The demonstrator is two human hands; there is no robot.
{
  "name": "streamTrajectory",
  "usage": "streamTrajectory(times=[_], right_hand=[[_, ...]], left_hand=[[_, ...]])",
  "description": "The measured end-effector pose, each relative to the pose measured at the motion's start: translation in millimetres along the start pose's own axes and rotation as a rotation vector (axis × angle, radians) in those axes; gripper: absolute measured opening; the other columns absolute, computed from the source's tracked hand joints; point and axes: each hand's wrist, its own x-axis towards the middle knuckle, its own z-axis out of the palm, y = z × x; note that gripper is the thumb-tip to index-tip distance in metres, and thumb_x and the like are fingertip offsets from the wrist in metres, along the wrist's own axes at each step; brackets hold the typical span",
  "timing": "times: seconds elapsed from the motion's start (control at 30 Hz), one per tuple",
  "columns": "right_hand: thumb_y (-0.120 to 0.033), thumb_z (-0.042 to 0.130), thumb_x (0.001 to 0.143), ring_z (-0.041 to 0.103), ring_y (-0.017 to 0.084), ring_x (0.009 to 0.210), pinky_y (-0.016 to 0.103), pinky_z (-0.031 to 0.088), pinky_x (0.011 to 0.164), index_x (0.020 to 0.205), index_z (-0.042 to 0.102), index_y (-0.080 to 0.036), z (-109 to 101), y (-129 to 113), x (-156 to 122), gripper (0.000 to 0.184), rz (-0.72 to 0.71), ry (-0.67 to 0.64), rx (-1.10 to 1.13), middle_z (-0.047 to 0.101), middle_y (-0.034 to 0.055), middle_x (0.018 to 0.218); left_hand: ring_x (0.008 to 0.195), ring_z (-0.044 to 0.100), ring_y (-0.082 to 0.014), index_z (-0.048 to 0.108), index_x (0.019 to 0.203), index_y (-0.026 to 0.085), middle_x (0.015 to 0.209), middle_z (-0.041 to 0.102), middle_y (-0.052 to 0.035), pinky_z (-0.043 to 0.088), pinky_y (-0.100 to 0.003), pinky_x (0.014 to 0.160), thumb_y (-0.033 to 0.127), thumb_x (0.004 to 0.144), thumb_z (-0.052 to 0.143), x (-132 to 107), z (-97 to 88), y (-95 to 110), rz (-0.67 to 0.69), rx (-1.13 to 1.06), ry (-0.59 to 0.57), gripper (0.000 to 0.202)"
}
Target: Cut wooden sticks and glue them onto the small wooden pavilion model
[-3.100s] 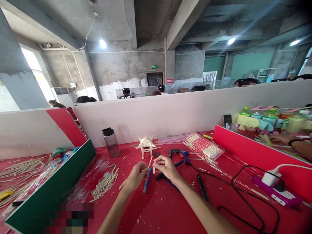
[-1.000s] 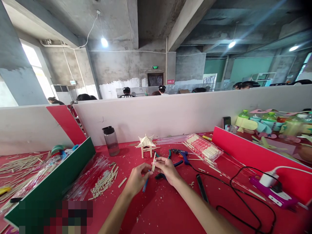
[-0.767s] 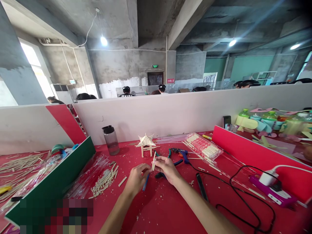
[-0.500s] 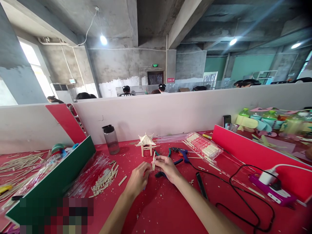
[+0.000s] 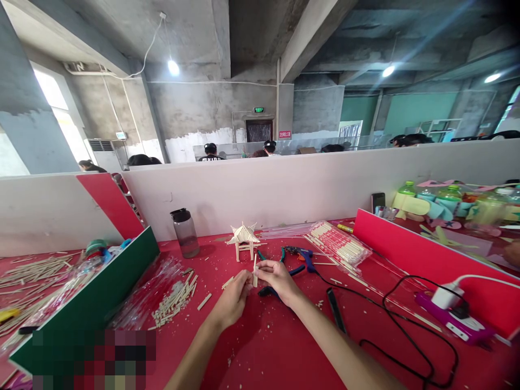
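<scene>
Upright between the fingertips of my right hand is a small piece of pale wooden sticks, with one stick reaching higher than the rest. Close against its left side, my left hand has its fingers pinched together. What those fingers hold, if anything, is hidden. Just beyond my hands stands a small stick-built pavilion with a peaked roof. Dark-handled pliers lie partly under my right hand. A short stick rests on the red table beside my left hand.
Cut sticks lie in a pile at left, near a dark-lidded bottle. A blue glue gun and packed sticks are at right. A black cable loops toward a purple power strip. Low dividers flank the table.
My left hand has shifted and turned slightly, uncovering a short stick on the table behind it. The piece in my right hand stands a little more upright.
</scene>
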Motion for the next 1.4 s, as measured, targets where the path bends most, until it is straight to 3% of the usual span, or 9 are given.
streamTrajectory(times=[0.17, 0.3, 0.47, 0.63, 0.87, 1.17, 1.4], right_hand=[[-0.044, 0.09, 0.051, 0.065, 0.016, 0.066, 0.027, 0.051, 0.065, 0.081, 0.07, -0.017, 1, -2, -1, 0.045, 0.009, 0.02, -0.004, 0.071, 0.0015, 0.074], [-0.044, 0.09, 0.051, 0.066, 0.018, 0.068, 0.029, 0.053, 0.067, 0.079, 0.069, -0.018, 2, -4, -2, 0.044, 0.009, 0.019, 0.011, 0.072, 0.002, 0.074], [-0.043, 0.089, 0.053, 0.068, 0.02, 0.071, 0.031, 0.054, 0.069, 0.08, 0.069, -0.018, 2, -6, -3, 0.042, -0.005, 0.012, 0.0, 0.072, 0.003, 0.077], [-0.043, 0.086, 0.059, 0.067, 0.019, 0.071, 0.031, 0.054, 0.07, 0.082, 0.068, -0.018, -1, 1, 0, 0.039, -0.057, -0.034, -0.054, 0.072, 0.003, 0.078], [-0.046, 0.085, 0.059, 0.067, 0.019, 0.07, 0.031, 0.054, 0.068, 0.082, 0.068, -0.018, -1, 6, 2, 0.04, -0.064, -0.051, -0.104, 0.072, 0.0027, 0.078], [-0.044, 0.085, 0.059, 0.068, 0.02, 0.073, 0.031, 0.055, 0.068, 0.085, 0.069, -0.018, 0, 5, 0, 0.04, -0.027, -0.051, -0.117, 0.073, 0.0032, 0.08], [-0.047, 0.085, 0.058, 0.067, 0.019, 0.072, 0.031, 0.054, 0.067, 0.084, 0.07, -0.018, 0, 3, -1, 0.042, -0.027, -0.044, -0.128, 0.072, 0.0029, 0.079]], left_hand=[[0.067, 0.042, -0.0133, 0.044, 0.081, 0.021, 0.072, 0.046, 0.0028, 0.037, -0.024, 0.063, 0.041, 0.093, 0.046, 5, -7.1, -13, -0.121, -0.219, 0.161, 0.023], [0.063, 0.044, -0.0138, 0.047, 0.072, 0.02, 0.066, 0.047, 0.0022, 0.033, -0.024, 0.06, 0.045, 0.094, 0.044, 4, -18.6, -17, -0.175, -0.036, 0.23, 0.033], [0.059, 0.048, -0.0145, 0.056, 0.066, 0.018, 0.062, 0.055, -0.001, 0.032, -0.025, 0.057, 0.045, 0.093, 0.045, 2, -18.9, -5, -0.163, 0.11, 0.174, 0.04], [0.063, 0.052, -0.0148, 0.062, 0.079, 0.017, 0.068, 0.062, -0.0001, 0.037, -0.024, 0.059, 0.042, 0.087, 0.055, 3, -4.8, 1, -0.188, -0.04, 0.072, 0.027], [0.06, 0.056, -0.0158, 0.061, 0.074, 0.014, 0.065, 0.063, -0.0025, 0.042, -0.027, 0.058, 0.05, 0.079, 0.061, 5, 2.2, -13, -0.35, -0.323, 0.009, 0.036], [0.058, 0.055, -0.0143, 0.06, 0.074, 0.014, 0.063, 0.061, -0.0017, 0.041, -0.026, 0.056, 0.05, 0.076, 0.068, 3, 0.8, -14, -0.358, -0.343, -0.034, 0.037], [0.063, 0.059, -0.0161, 0.062, 0.078, 0.013, 0.07, 0.065, -0.0054, 0.046, -0.028, 0.061, 0.056, 0.079, 0.062, 5, 2.8, -16, -0.359, -0.405, -0.029, 0.043]])
